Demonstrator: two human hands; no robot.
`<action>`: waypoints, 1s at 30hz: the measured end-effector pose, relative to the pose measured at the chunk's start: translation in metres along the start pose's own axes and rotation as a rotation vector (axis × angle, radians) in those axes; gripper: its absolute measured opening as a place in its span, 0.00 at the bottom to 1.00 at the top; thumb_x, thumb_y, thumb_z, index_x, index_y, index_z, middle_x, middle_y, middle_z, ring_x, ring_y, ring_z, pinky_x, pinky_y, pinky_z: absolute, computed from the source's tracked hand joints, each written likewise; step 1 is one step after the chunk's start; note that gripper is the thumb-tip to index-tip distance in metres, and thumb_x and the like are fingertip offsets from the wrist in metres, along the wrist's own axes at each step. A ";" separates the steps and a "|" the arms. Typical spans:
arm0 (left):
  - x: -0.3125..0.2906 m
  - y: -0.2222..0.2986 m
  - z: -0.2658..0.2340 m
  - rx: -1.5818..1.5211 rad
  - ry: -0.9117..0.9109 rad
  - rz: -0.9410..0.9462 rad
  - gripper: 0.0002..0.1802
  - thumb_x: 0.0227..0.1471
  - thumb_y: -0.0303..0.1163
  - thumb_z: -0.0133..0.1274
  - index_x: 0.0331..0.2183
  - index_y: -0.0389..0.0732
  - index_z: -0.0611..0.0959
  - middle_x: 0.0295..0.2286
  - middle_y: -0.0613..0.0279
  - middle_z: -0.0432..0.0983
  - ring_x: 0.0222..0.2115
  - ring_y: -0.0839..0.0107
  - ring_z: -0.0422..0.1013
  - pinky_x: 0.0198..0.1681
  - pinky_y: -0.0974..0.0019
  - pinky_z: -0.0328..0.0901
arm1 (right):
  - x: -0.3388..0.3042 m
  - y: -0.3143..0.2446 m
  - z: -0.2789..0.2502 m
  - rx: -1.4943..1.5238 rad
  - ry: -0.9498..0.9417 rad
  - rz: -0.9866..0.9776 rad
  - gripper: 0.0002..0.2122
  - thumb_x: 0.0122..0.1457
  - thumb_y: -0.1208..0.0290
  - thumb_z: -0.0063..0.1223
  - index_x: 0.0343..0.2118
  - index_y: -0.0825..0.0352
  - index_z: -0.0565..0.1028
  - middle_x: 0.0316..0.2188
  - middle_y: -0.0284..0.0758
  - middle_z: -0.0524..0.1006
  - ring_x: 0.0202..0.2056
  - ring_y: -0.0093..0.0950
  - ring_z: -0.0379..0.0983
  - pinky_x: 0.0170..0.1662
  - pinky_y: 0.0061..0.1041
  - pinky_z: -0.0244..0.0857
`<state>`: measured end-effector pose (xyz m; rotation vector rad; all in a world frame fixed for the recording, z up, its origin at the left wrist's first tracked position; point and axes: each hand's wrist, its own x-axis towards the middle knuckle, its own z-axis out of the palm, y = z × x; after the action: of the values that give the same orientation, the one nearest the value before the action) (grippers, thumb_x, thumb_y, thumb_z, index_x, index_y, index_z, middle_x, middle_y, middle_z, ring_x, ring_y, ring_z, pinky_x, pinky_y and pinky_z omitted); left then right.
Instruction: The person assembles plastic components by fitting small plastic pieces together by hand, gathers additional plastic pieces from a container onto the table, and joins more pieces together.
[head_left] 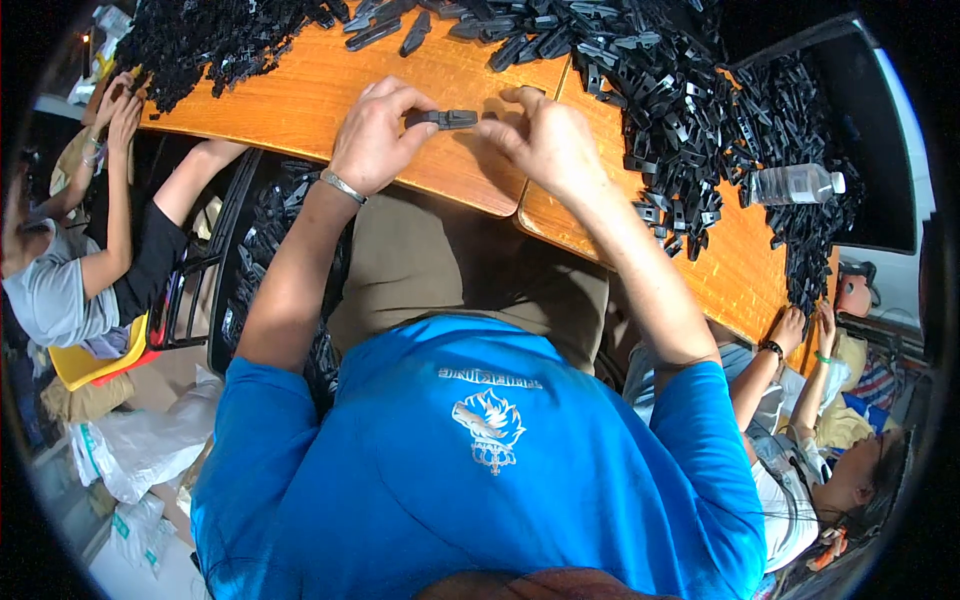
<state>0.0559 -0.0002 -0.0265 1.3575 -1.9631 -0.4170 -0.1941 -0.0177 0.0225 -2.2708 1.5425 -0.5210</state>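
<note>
My left hand (pixel 380 135), with a metal bracelet at the wrist, pinches a small black plastic clip-like piece (pixel 450 119) between thumb and fingers just above the wooden table (pixel 300 75). To the right of that piece is my right hand (pixel 555 140), its thumb and forefinger apart and nothing visible between them. The right thumb tip points at the piece's end, with a small gap. Several loose black plastic parts (pixel 416 34) lie on the tabletop beyond my hands.
Heaps of black plastic pieces cover the right side (pixel 690 130) and far left (pixel 200 45) of the table. A clear plastic bottle (pixel 795 185) lies on the right heap. Other people's hands (pixel 120 105) work at both table ends. A black crate (pixel 262 240) of dark parts stands beside my left arm.
</note>
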 end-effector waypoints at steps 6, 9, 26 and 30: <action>-0.006 0.002 -0.008 -0.085 -0.031 -0.116 0.10 0.52 0.28 0.67 0.39 0.40 0.88 0.36 0.56 0.79 0.43 0.54 0.76 0.49 0.54 0.71 | 0.004 0.030 -0.008 -0.052 -0.007 -0.294 0.13 0.63 0.69 0.63 0.50 0.60 0.85 0.44 0.42 0.83 0.43 0.45 0.83 0.48 0.43 0.77; -0.007 -0.002 -0.006 -0.036 -0.007 -0.086 0.10 0.52 0.29 0.68 0.39 0.40 0.88 0.36 0.56 0.79 0.42 0.54 0.76 0.47 0.55 0.71 | 0.007 0.030 -0.005 -0.018 -0.097 -0.338 0.14 0.61 0.75 0.61 0.49 0.58 0.85 0.47 0.36 0.80 0.47 0.41 0.81 0.50 0.40 0.77; -0.010 -0.006 0.002 -0.053 0.049 -0.013 0.11 0.53 0.24 0.69 0.40 0.37 0.88 0.34 0.62 0.77 0.35 0.66 0.73 0.40 0.63 0.70 | 0.025 0.012 0.022 -0.036 0.096 -0.404 0.13 0.57 0.67 0.72 0.44 0.63 0.84 0.34 0.40 0.80 0.35 0.43 0.81 0.38 0.40 0.75; -0.010 -0.004 0.007 -0.103 0.074 -0.002 0.10 0.53 0.23 0.68 0.39 0.36 0.88 0.33 0.61 0.76 0.33 0.67 0.72 0.40 0.65 0.69 | 0.032 0.011 0.025 0.020 0.080 -0.470 0.12 0.54 0.69 0.72 0.41 0.62 0.85 0.34 0.39 0.79 0.35 0.45 0.81 0.38 0.42 0.75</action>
<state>0.0554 0.0064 -0.0375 1.2918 -1.8543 -0.4559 -0.1801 -0.0497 -0.0013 -2.6292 1.0197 -0.7511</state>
